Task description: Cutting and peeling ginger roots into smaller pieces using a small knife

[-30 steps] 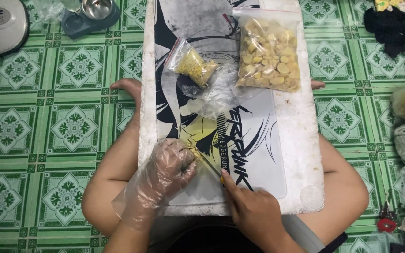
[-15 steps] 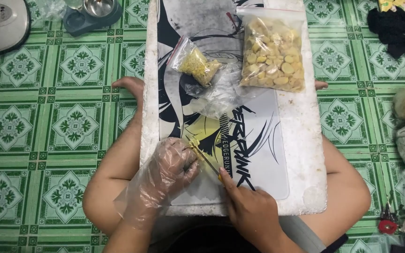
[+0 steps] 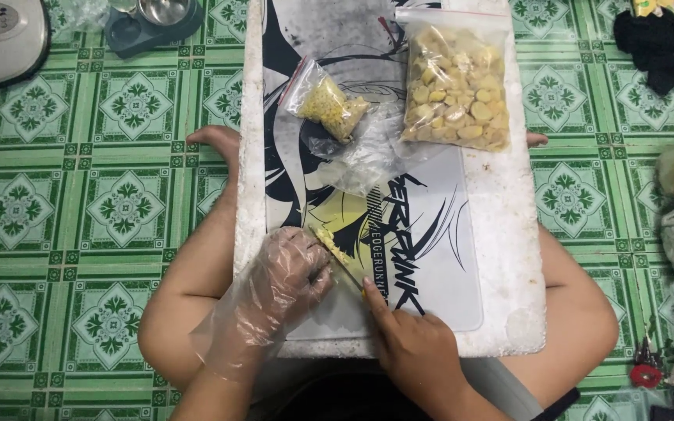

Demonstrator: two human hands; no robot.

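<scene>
Left hand (image 3: 294, 277): in a clear plastic glove, fingers (image 3: 315, 265) curled down and pinching the near end of the yellow strip (image 3: 329, 248).
Right hand (image 3: 411, 343): bare, fingers clenched round a knife (image 3: 350, 274), forefinger laid along its back.
Yellow strip: flat on the surface, just beyond the gloved fingertips, the blade touching its right side.
Surface: white foam board (image 3: 509, 257) with a printed mat (image 3: 431, 257), resting across the person's knees.
Far end: small bag of yellow bits (image 3: 328, 105) on the left, large bag of pale chunks (image 3: 454, 90) on the right, crumpled clear plastic (image 3: 368, 152) between them.
Floor (image 3: 79, 203): green patterned tiles.
</scene>
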